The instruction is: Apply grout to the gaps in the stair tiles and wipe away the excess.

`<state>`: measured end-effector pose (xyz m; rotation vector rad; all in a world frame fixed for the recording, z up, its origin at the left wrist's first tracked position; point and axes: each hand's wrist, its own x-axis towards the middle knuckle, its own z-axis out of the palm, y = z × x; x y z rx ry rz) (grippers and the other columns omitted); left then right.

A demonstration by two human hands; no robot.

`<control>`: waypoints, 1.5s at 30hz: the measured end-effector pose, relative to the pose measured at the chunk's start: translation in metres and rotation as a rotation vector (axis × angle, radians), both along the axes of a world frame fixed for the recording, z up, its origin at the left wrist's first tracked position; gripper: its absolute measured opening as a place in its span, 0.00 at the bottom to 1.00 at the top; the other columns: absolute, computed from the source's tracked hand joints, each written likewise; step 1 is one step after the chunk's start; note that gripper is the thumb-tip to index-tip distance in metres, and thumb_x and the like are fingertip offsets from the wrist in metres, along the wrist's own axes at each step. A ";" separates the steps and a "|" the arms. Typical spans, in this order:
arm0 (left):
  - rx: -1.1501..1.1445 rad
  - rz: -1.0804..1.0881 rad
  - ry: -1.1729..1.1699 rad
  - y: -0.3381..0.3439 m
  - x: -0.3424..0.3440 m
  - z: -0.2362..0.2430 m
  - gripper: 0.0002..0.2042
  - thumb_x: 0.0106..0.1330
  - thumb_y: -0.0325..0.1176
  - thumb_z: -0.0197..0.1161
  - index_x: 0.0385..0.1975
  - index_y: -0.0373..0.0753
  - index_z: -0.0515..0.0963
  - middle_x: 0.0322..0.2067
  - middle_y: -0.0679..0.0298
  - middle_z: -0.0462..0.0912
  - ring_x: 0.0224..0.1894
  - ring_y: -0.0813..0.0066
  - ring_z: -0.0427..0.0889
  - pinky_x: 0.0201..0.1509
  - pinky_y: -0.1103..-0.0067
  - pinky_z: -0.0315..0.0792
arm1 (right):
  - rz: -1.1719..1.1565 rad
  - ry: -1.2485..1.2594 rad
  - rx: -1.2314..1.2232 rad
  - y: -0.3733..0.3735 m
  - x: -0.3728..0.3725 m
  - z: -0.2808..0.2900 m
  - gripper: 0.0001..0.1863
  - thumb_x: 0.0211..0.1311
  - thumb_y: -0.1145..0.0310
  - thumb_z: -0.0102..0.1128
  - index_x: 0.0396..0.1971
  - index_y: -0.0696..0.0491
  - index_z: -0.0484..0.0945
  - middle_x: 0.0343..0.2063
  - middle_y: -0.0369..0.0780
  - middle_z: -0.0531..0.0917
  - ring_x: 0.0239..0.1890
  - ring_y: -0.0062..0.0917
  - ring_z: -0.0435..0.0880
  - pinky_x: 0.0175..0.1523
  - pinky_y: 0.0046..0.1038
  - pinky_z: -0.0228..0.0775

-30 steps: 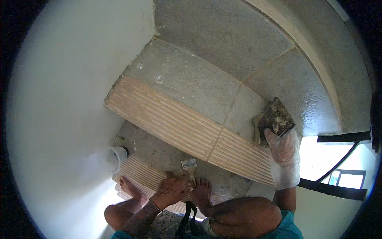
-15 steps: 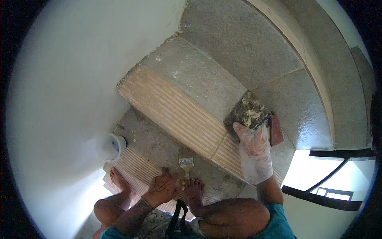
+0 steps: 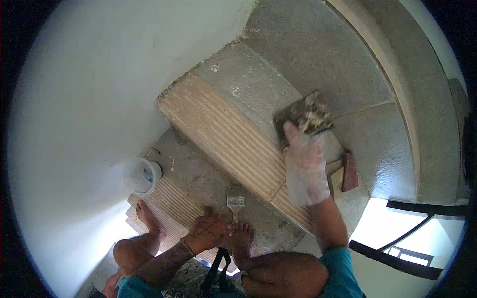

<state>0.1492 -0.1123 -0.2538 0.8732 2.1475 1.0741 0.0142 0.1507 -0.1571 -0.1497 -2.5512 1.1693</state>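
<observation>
My right hand (image 3: 307, 156), in a clear plastic glove, grips a dark square slab (image 3: 293, 116) smeared with cream patches. The slab is over the grey tread of the step, near the riser behind it; whether it touches the tread I cannot tell. My thumb lies on its near edge, while the other fingers are mostly hidden. Lower down, my bare left hand (image 3: 207, 231) is closed at the handle end of a flat paintbrush (image 3: 236, 201). The brush points away from me, its dark bristles over the lower grey step.
A red-brown block (image 3: 350, 171) and a pale flat piece (image 3: 336, 181) lie on the tread to the right. A white bucket (image 3: 135, 181) stands by the left wall (image 3: 89, 99). Ribbed beige tile (image 3: 223, 134) edges the step. My bare feet rest below.
My right hand has moved up and slightly left with the slab, baring more of the pale piece beside the red-brown block. The view has shifted slightly; my left hand stays by the brush.
</observation>
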 end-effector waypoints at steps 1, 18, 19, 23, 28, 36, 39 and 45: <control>-0.007 0.005 0.000 -0.001 0.004 -0.007 0.25 0.56 0.46 0.58 0.44 0.31 0.69 0.30 0.47 0.77 0.30 0.50 0.78 0.33 0.63 0.74 | 0.041 0.105 0.019 -0.002 -0.007 -0.006 0.23 0.54 0.64 0.64 0.46 0.58 0.70 0.40 0.40 0.77 0.45 0.28 0.75 0.52 0.27 0.64; -0.030 0.050 0.204 0.010 0.015 0.007 0.15 0.56 0.44 0.57 0.41 0.46 0.74 0.34 0.59 0.78 0.34 0.60 0.79 0.39 0.70 0.74 | 0.136 0.016 0.048 0.002 -0.015 0.012 0.22 0.54 0.68 0.61 0.47 0.60 0.69 0.41 0.46 0.77 0.45 0.39 0.75 0.52 0.32 0.64; -0.030 0.053 0.204 0.011 0.012 0.005 0.15 0.56 0.44 0.57 0.41 0.46 0.74 0.34 0.59 0.78 0.34 0.60 0.79 0.39 0.70 0.74 | 0.139 0.016 0.048 0.000 -0.019 0.014 0.22 0.54 0.68 0.61 0.47 0.60 0.69 0.41 0.46 0.77 0.45 0.39 0.75 0.52 0.32 0.64; -0.237 -0.115 0.157 0.009 0.017 0.002 0.15 0.56 0.44 0.56 0.41 0.45 0.74 0.35 0.60 0.78 0.34 0.62 0.79 0.39 0.69 0.75 | 0.178 0.039 0.161 0.002 -0.013 0.015 0.22 0.53 0.68 0.63 0.46 0.59 0.70 0.41 0.43 0.76 0.43 0.32 0.75 0.51 0.30 0.65; 0.002 0.026 0.045 0.013 0.026 -0.009 0.14 0.61 0.47 0.49 0.37 0.43 0.71 0.24 0.63 0.72 0.31 0.67 0.74 0.35 0.70 0.70 | 0.125 0.089 0.269 -0.003 -0.013 0.018 0.21 0.53 0.67 0.63 0.46 0.59 0.70 0.42 0.43 0.76 0.45 0.32 0.74 0.51 0.30 0.64; -0.196 -0.071 0.003 0.009 0.021 -0.015 0.13 0.57 0.41 0.54 0.39 0.44 0.74 0.36 0.65 0.78 0.40 0.67 0.78 0.43 0.72 0.73 | 0.161 0.092 0.346 -0.003 -0.016 0.012 0.18 0.56 0.70 0.60 0.46 0.58 0.71 0.41 0.44 0.77 0.45 0.33 0.76 0.52 0.31 0.64; -0.170 -0.156 0.329 0.011 0.023 -0.017 0.13 0.57 0.41 0.54 0.40 0.45 0.73 0.36 0.65 0.78 0.41 0.70 0.78 0.44 0.73 0.72 | 0.144 -0.026 0.185 0.005 -0.008 0.012 0.20 0.55 0.64 0.62 0.46 0.55 0.71 0.41 0.45 0.77 0.44 0.34 0.76 0.49 0.31 0.66; 0.015 -0.019 0.108 0.006 0.022 -0.017 0.19 0.59 0.47 0.51 0.41 0.38 0.71 0.34 0.58 0.75 0.41 0.66 0.74 0.56 0.48 0.57 | 0.075 0.020 0.745 -0.007 -0.011 0.015 0.20 0.53 0.61 0.63 0.44 0.53 0.73 0.39 0.41 0.78 0.40 0.31 0.76 0.42 0.32 0.67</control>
